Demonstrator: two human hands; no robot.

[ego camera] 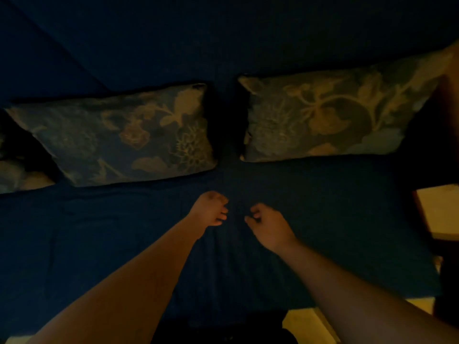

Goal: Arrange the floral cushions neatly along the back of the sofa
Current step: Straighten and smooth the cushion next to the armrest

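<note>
Blue-grey floral fabric covers two cushions leaning against the back of the sofa: the left cushion and the right cushion, set apart by a dark gap. A third cushion shows partly at the left edge, just beside the left one. On the dark blue seat cover in front of the gap, the left hand and right hand are near each other, fingers curled and pinching the cover (the light is dim, so the grip is hard to confirm). A pale wooden piece stands at the right.
</note>
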